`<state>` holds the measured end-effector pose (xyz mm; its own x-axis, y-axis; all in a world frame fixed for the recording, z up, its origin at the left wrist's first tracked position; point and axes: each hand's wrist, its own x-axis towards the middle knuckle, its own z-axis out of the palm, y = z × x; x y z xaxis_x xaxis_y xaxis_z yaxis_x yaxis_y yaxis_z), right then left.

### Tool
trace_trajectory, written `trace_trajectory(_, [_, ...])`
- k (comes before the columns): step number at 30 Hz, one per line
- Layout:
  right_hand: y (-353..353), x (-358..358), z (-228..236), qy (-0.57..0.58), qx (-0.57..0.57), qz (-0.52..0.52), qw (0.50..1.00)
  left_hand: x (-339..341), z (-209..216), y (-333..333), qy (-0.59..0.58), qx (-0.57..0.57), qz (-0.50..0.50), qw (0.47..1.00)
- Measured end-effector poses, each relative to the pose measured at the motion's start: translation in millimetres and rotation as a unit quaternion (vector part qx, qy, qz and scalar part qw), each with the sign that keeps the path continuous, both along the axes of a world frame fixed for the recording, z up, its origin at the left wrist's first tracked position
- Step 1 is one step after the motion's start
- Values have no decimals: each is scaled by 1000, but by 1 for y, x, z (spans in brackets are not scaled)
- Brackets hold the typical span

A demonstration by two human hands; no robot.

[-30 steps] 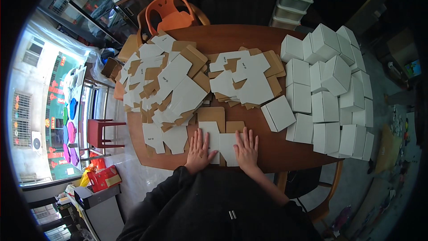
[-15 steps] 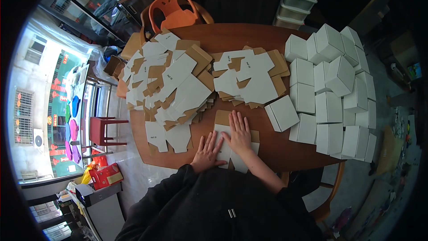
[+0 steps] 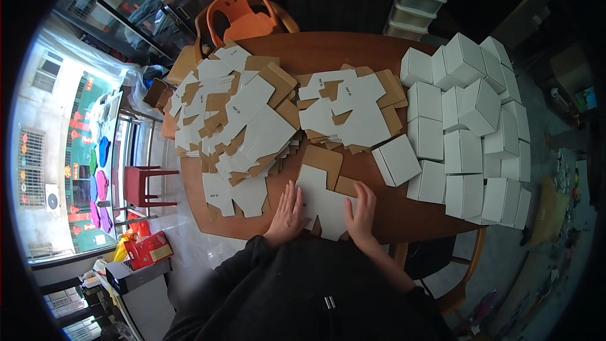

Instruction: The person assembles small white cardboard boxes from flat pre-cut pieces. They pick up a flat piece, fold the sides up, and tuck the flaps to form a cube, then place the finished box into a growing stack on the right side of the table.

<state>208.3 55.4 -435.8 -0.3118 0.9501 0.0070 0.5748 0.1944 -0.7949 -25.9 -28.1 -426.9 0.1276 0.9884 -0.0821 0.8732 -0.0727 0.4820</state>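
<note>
An unfolded white-and-brown cardboard box blank [image 3: 327,199] lies in front of me near the table's front edge. My left hand [image 3: 288,220] rests along its left side with the fingers stretched out. At the right side, my right hand [image 3: 362,212] touches the blank's edge with straightened, slightly bent fingers. Neither hand is closed round anything. Beyond the blank's top flap is a smaller stack of flat box blanks [image 3: 363,120]. A bigger, messier heap of flat blanks [image 3: 268,129] spreads to the left.
Folded white boxes [image 3: 464,151] are piled up along the table's right side, one box [image 3: 396,160] standing closest to the blank. An orange chair [image 3: 243,16] is behind the brown table [image 3: 328,43]. A red stool [image 3: 148,186] stands off to the left.
My right hand has slid off the middle of the blank to its right edge, uncovering the white face. My left hand has stayed at the left side, its fingers now closer together.
</note>
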Motion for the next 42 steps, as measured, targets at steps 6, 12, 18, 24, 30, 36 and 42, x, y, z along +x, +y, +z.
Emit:
trace_trajectory(6, [-36,24,-12,-197,31,7,980,17,-3,8,-159,-6,39,987])
trace_trajectory(12, [-32,23,-16,-46,0,-26,999,20,-5,12,-222,-42,44,973])
trace_trajectory(18, [-26,11,-1,235,-100,-18,967,16,-1,8,-260,-80,77,959])
trace_trajectory(24, [-21,-16,10,281,-115,29,952,12,1,8,-370,-114,138,912])
trace_trajectory(30, [-10,-37,27,406,-235,92,878,13,6,4,-562,-154,196,788])
trace_trajectory(36, [-9,-42,14,404,-267,78,872,9,-4,-3,-590,-155,166,775])
trace_trajectory(42, [-9,-43,9,400,-269,91,872,2,-8,-4,-555,-163,145,803])
